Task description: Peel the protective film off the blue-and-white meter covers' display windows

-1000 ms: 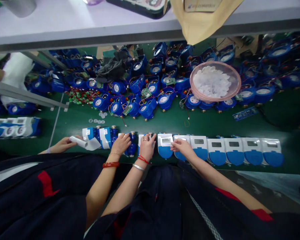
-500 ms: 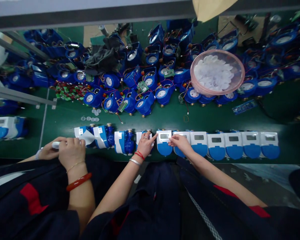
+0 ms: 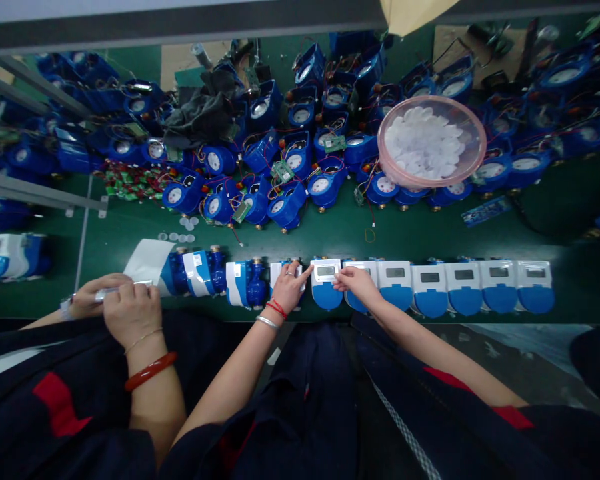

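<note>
My left hand (image 3: 287,288), with red strings and a silver bangle at the wrist, rests over a white-and-blue meter, its index fingertip at the left edge of the neighbouring meter (image 3: 326,297). That meter stands face up with a grey display. At its right edge my right hand (image 3: 357,283) has thumb and index finger pinched together; anything between them is too small to make out. More display meters (image 3: 464,287) line up to the right. To the left, meters (image 3: 239,283) lie turned on their sides, blue bodies showing.
At the left, a co-worker's hands (image 3: 133,310) hold a pale object beside a white sheet (image 3: 150,260). Blue meter bodies (image 3: 325,187) with loose wires crowd the back. A pink bowl (image 3: 433,179) holds translucent discs. A metal frame (image 3: 40,189) crosses the left.
The co-worker's hands have shifted left, and the white sheet now lies higher and further left. The whole view has moved slightly. My hands hold nearly the same pose at the meter.
</note>
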The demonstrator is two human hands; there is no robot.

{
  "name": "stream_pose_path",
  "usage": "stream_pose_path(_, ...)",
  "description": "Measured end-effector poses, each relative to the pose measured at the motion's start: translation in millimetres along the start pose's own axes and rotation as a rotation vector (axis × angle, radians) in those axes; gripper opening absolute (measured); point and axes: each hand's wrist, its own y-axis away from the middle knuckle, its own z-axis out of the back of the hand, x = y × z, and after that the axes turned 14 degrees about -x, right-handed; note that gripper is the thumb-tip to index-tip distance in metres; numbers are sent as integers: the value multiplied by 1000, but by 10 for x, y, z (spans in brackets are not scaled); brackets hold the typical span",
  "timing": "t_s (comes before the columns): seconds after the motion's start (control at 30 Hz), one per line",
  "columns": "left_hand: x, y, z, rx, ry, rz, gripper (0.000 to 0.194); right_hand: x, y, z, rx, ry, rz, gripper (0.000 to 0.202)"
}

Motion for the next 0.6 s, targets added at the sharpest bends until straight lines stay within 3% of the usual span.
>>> stream_pose_path(0.6,-13,6,-2,15,-40,-27,68,64,-10,-59,-70,81,-41,14)
